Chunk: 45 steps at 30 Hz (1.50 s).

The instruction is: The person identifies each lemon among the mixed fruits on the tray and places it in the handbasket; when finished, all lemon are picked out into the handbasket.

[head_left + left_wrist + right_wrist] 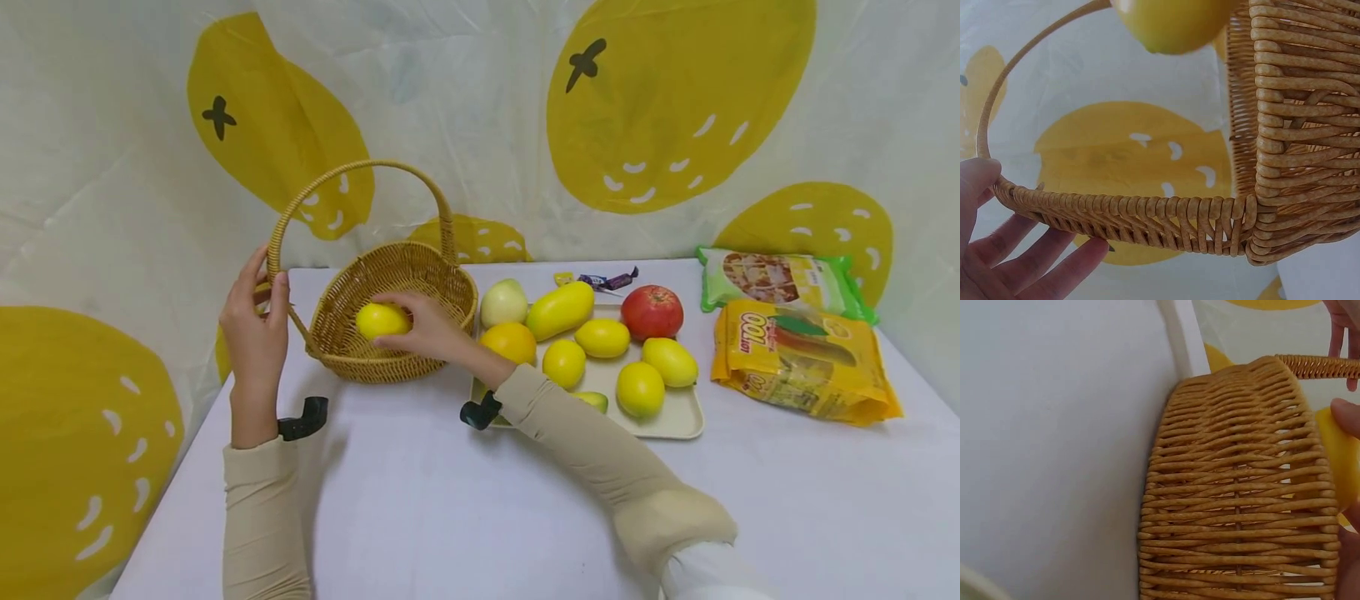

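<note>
I see my right hand (423, 327) reaching into the round woven wicker basket (442, 287), fingers curled around a smooth yellow lemon (381, 320) that sits inside the bowl. My left hand (257, 321) grips the basket's arched handle at its left base, fingers wrapped round it. Just right of the basket lies a pale rectangular tray (678, 417) crowded with yellow fruit, a red apple (652, 312) and an orange (508, 341); my right forearm crosses its near corner. Two snack bags (798, 354) lie further right.
</note>
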Each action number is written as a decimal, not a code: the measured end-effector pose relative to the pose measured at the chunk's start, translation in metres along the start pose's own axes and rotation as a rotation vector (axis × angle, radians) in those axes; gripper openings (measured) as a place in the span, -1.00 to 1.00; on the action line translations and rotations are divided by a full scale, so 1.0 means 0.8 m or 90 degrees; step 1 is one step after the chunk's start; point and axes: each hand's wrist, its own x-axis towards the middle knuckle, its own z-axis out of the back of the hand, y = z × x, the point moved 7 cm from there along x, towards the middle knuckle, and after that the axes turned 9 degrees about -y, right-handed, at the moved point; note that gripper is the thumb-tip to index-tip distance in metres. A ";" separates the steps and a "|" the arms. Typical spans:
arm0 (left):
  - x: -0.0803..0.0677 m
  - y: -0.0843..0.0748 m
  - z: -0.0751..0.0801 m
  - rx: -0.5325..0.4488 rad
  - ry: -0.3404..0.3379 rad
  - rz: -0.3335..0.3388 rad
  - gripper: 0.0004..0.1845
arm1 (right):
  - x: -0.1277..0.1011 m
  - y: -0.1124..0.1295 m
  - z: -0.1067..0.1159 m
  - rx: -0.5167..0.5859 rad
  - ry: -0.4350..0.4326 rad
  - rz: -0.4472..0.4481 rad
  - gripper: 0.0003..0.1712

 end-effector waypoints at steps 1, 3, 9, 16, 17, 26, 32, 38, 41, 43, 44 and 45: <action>0.000 0.000 0.000 0.002 0.000 0.002 -0.55 | 0.004 -0.001 -0.004 -0.001 0.017 0.003 -0.31; 0.001 -0.001 0.001 0.004 0.000 0.003 -0.55 | 0.011 -0.003 -0.011 0.001 0.057 0.007 -0.33; 0.002 -0.003 0.001 0.010 0.009 0.008 -0.55 | 0.019 -0.014 -0.030 -0.047 0.178 -0.014 -0.39; -0.001 0.000 -0.001 0.020 0.018 0.012 -0.54 | 0.017 -0.029 -0.040 -0.083 0.253 -0.072 -0.40; -0.001 0.000 -0.001 0.018 0.017 0.010 -0.54 | 0.017 -0.030 -0.041 -0.081 0.256 -0.082 -0.41; -0.002 -0.001 -0.002 0.004 0.013 0.005 -0.54 | 0.012 -0.035 -0.038 -0.075 0.271 -0.121 -0.45; -0.003 0.001 -0.003 0.011 0.024 0.017 -0.53 | 0.006 -0.028 -0.032 -0.104 0.253 -0.108 -0.41; -0.003 -0.002 -0.002 -0.005 0.013 -0.007 -0.54 | -0.006 -0.017 -0.010 -0.111 0.222 -0.075 -0.42; -0.002 -0.002 -0.001 -0.001 0.011 -0.014 -0.54 | -0.012 -0.012 0.004 -0.060 0.193 -0.078 -0.38; -0.001 -0.002 0.000 0.007 0.012 -0.014 -0.53 | -0.017 -0.007 0.012 -0.013 0.172 -0.072 -0.34; -0.001 -0.002 0.000 0.011 0.013 -0.013 -0.53 | -0.019 -0.004 0.015 0.009 0.161 -0.070 -0.33; 0.000 -0.002 0.000 0.016 0.015 -0.012 -0.53 | -0.023 -0.001 0.019 0.030 0.152 -0.066 -0.33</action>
